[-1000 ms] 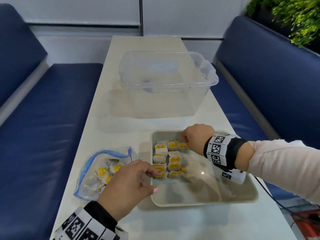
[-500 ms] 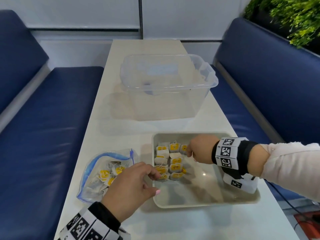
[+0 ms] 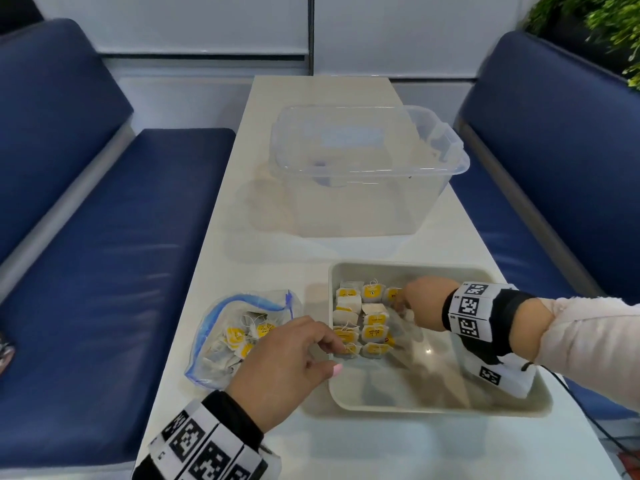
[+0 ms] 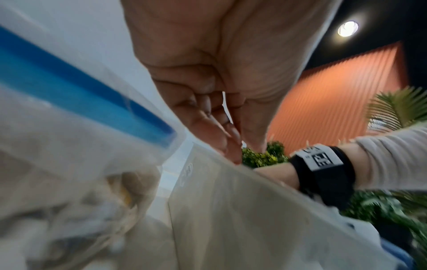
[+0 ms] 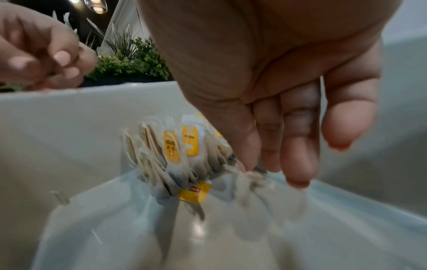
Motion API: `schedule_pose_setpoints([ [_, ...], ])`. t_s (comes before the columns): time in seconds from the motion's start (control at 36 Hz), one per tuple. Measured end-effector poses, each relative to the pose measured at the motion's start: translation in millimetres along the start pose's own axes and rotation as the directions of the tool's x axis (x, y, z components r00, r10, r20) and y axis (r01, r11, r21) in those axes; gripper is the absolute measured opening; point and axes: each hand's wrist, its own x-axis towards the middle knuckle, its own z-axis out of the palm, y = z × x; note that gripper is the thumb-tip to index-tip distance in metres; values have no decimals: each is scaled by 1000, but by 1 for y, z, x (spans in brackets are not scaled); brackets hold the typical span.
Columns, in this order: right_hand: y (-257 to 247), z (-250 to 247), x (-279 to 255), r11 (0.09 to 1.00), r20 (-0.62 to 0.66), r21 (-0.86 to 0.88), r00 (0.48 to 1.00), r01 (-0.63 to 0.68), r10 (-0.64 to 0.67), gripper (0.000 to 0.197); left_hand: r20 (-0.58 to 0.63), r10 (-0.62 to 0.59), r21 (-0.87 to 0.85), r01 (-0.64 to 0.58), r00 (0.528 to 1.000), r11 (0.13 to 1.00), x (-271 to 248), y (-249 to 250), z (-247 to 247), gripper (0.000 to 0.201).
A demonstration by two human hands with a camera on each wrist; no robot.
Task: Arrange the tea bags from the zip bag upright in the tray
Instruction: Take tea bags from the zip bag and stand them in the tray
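Head view gives us the whole layout: a white counter (image 3: 242, 237) between blue benches, with a grey tray (image 3: 450, 407) near us on the right and the zip bag (image 3: 221, 344) just left of it, lying flat with its blue-edged mouth towards the tray and loose tea bags inside. In the tray's far left corner we see the arranged tea bags (image 3: 363, 323), packed upright in short rows with yellow tags on top. Farther along the counter stands a clear plastic bin (image 3: 367, 174). Our left hand (image 3: 280, 368) hangs over the tray's left rim, fingers curled, its fingertips at the nearest row; from above we cannot tell what its grip holds. Left wrist view adds only that thumb and fingers (image 4: 228, 144) meet in a pinch above the rim, with the bag's blue strip blurred beside them; whatever lies between them is hidden. Our right hand (image 3: 422, 303) reaches into the tray at the right side of the rows. Right wrist view shows what the head view cannot: its fingers (image 5: 298, 146) hang fairly straight, grip loose, tips touching the limp paper of the end tea bags, and one yellow tag lies flat on the tray floor.
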Motion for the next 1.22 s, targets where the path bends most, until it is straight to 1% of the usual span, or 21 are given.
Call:
schedule_pose_setpoints([
  [0.11, 6, -1, -8, 991, -81, 131, 996, -31, 42, 31, -140, -80, -125, 62, 987, 990, 0, -8, -24, 25],
  [0.17, 4, -11, -18, 986, -162, 164, 986, -21, 48, 25, -211, -122, -133, 95, 970, 987, -4, -14, -44, 21],
  [0.19, 2, -17, -24, 984, -208, 177, 977, -10, 47, 23, -236, -139, -111, 115, 962, 987, -5, -19, -54, 18],
  [0.22, -1, -24, -31, 980, -250, 197, 967, 10, 41, 22, -255, -156, -71, 143, 954, 987, -8, -24, -63, 17],
  [0.28, -8, -38, -44, 964, -328, 261, 944, 59, 31, 18, -273, -187, 25, 201, 944, 979, -13, -36, -77, 22],
  [0.36, -26, -55, -62, 927, -414, 339, 910, 158, -4, 11, -210, -246, 200, 287, 946, 937, -18, -49, -84, 26],
  [0.44, -50, -66, -73, 891, -470, 381, 882, 247, -44, 8, -140, -279, 415, 313, 950, 855, -19, -51, -80, 25],
  [0.53, -74, -70, -79, 868, -490, 391, 868, 306, -86, 6, -81, -276, 573, 271, 958, 773, -14, -47, -72, 29],
  [0.61, -94, -72, -77, 867, -491, 367, 862, 336, -126, 11, -17, -255, 684, 198, 967, 702, -7, -44, -63, 34],
  [0.64, -101, -72, -76, 871, -490, 355, 861, 340, -136, 11, -11, -230, 701, 171, 973, 692, -5, -44, -61, 35],
  [0.72, -116, -72, -73, 876, -485, 340, 862, 343, -149, 10, -32, -94, 708, 89, 995, 701, 3, -46, -54, 32],
  [0.78, -122, -73, -71, 882, -480, 325, 863, 340, -156, 11, -25, -58, 715, 58, 998, 697, 9, -49, -52, 31],
  [0.83, -126, -72, -71, 887, -479, 314, 863, 339, -160, 11, -3, -79, 727, 57, 997, 685, 13, -51, -51, 32],
  [0.92, -127, -71, -71, 888, -477, 314, 865, 336, -158, 11, 42, -120, 774, 43, 992, 631, 17, -52, -47, 29],
  [0.97, -128, -70, -71, 886, -475, 319, 866, 336, -157, 11, 62, -140, 792, 37, 988, 610, 19, -55, -44, 28],
  [1.11, -125, -70, -71, 882, -469, 337, 871, 329, -146, 5, 37, -127, 794, 48, 991, 606, 20, -60, -44, 29],
  [1.14, -124, -70, -70, 883, -468, 337, 872, 327, -144, 5, 15, -122, 784, 64, 992, 618, 20, -61, -45, 28],
  [1.22, -121, -71, -69, 884, -467, 338, 873, 323, -141, 8, -77, -101, 712, 125, 992, 691, 19, -60, -51, 27],
])
